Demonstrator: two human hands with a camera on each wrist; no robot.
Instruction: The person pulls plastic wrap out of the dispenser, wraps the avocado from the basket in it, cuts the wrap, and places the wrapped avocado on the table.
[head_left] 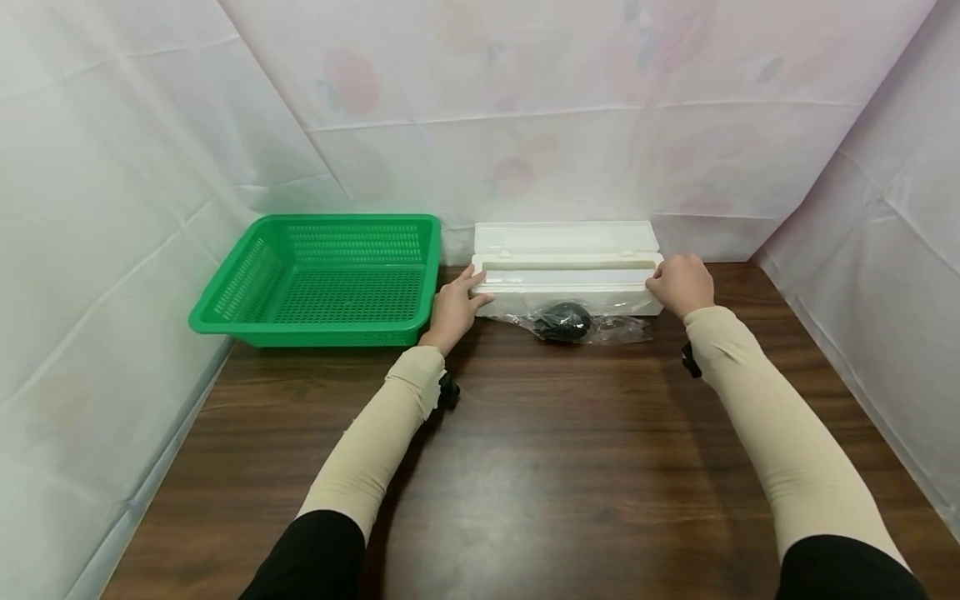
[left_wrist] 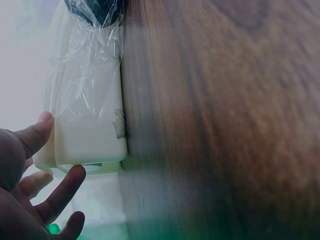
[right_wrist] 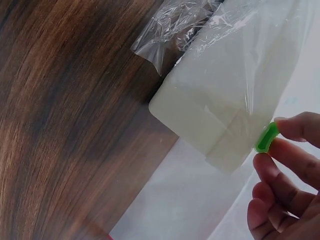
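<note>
An off-white cling film dispenser stands at the back of the table with its lid raised. My left hand touches its left end with spread fingers, the thumb at the upper edge in the left wrist view. At the right end, my right hand pinches a small green slider between thumb and fingers at the dispenser's upper edge. Clear film drapes over the front face. Close against that face lies a dark rounded thing wrapped in film, its kind obscured by creases.
A green plastic basket stands to the left, its near right corner beside my left hand. Pale patterned cloth hangs behind the table and along both sides. The brown wooden tabletop reaches toward me between my forearms.
</note>
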